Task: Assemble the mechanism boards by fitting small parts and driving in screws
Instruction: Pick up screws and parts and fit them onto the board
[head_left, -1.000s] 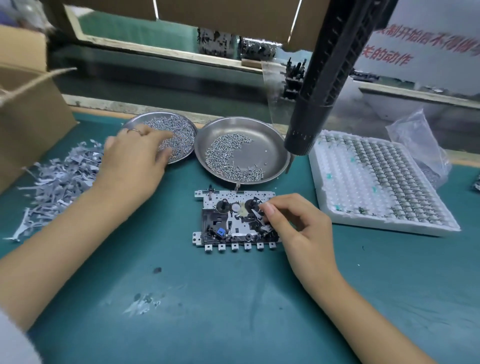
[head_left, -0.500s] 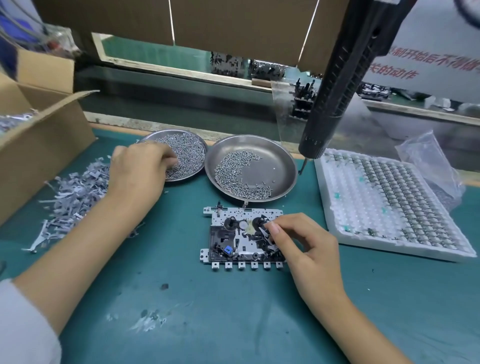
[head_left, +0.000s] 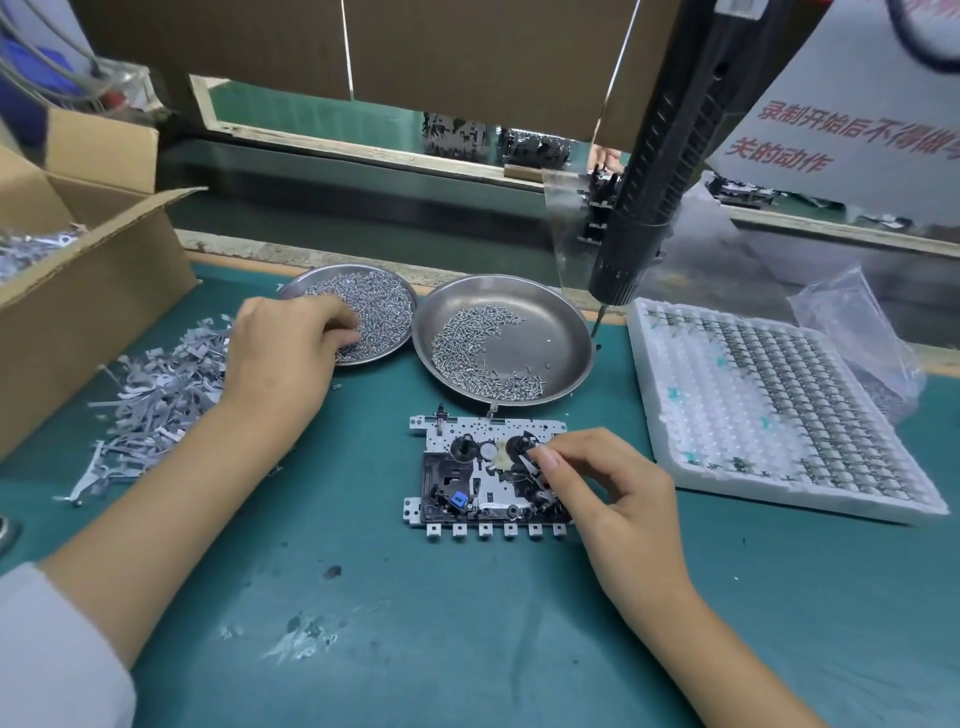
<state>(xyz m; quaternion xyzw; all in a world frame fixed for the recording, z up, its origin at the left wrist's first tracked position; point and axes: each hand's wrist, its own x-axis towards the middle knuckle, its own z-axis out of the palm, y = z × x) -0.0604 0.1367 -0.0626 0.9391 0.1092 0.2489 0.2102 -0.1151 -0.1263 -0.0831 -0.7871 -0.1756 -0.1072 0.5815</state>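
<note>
While the view has shifted, both hands stay where they were: the left hand keeps its curled fingers dug into the screws of the left dish, whether pinching one I cannot tell; the right hand still pinches a small part on the mechanism board, near centre of the green mat. Far left, a cardboard box holds grey strips. Right, the white tray carries rows of parts. Between them, the right dish holds a crescent of screws.
</note>
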